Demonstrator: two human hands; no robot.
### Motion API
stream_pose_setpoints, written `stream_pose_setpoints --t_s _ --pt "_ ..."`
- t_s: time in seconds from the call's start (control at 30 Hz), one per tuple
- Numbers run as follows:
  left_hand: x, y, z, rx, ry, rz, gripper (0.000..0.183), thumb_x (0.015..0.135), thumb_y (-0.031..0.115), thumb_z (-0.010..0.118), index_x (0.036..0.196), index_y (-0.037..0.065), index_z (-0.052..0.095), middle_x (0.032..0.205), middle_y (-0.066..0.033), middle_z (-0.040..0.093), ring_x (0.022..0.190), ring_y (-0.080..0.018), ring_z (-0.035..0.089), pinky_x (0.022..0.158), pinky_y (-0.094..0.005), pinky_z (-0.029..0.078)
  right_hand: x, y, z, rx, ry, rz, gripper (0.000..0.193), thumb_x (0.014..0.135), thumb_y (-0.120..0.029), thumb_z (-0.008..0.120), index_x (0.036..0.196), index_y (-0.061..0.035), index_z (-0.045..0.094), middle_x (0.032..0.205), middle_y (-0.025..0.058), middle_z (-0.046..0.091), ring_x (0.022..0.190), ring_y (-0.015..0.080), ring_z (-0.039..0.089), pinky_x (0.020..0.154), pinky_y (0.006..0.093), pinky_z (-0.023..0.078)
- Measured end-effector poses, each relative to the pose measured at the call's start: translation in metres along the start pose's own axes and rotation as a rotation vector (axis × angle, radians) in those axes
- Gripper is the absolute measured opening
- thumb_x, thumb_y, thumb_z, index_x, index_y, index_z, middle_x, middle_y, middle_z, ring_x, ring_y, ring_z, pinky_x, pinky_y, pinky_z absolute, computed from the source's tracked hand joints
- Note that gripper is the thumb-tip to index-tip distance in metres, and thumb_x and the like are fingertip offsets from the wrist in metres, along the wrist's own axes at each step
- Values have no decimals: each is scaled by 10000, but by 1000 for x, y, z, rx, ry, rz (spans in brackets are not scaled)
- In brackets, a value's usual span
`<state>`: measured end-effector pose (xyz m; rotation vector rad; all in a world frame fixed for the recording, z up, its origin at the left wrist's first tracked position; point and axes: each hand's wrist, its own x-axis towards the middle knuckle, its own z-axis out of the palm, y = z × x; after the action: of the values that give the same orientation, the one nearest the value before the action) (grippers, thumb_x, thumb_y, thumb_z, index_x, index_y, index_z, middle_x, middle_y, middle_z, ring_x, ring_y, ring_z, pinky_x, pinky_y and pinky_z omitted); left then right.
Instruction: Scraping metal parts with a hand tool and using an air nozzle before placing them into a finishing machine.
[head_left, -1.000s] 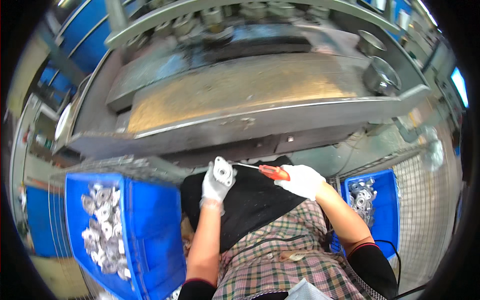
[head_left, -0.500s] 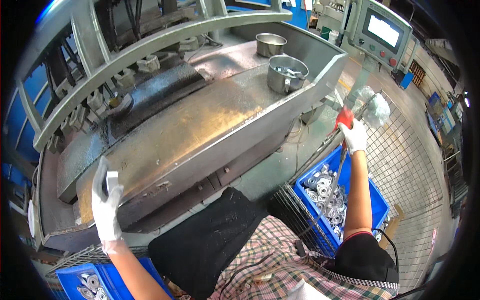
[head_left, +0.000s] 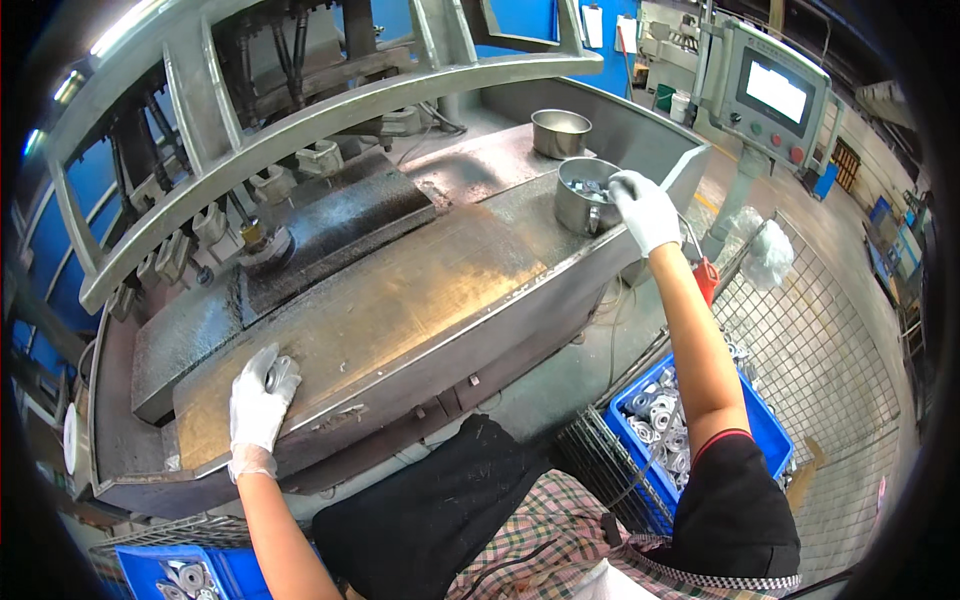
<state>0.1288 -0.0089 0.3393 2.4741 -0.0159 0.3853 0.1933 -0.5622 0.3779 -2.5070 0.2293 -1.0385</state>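
Stained counter: shiny steel cup at 1 o'clock, right fingers at its rim; left fingers at 8 o'clock; both grips unclear.

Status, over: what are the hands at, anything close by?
Right hand at metal pot of small pieces. Left hand over tan board, grip unclear. Red-handled tool beside right forearm.

I see two pots on the bench, upper centre-right. Parts bins sit lower left and lower right.
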Motion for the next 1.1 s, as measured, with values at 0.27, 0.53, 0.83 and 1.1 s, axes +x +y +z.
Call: stream_pose_setpoints --t_s 0.27,0.53,0.83,1.1 --pt "0 8 -1 18 -20 -33 491 770 219 709 1210 23 617 1223 -180 618 1106 -305 605 964 -356 457 21 15 -3 112 -11 189 260 877 -283 596 1031 -85 667 959 131 688 900 278 664 791 343 497" --pt "-2 6 -1 114 0 6 504 773 248 699 1228 47 615 1274 -169 588 1200 -327 531 1024 -383 409 -7 6 -31 377 116 115 219 904 -187 622 1070 -50 664 941 49 692 804 111 644 769 255 495" --pt "-6 9 -8 230 18 -11 511 795 338 650 1245 97 612 1296 -144 576 1180 -344 532 1013 -424 411 -57 -27 -51 572 122 286 182 926 -125 605 1076 -35 658 850 20 629 639 42 541 513 186 432" --pt "-8 1 -6 197 44 7 504 776 318 668 1217 76 628 1286 -147 582 1179 -345 532 1018 -404 412 3 -173 71 1008 -161 121 338 938 -253 580 1179 -17 603 928 88 675 593 85 526 551 211 405"
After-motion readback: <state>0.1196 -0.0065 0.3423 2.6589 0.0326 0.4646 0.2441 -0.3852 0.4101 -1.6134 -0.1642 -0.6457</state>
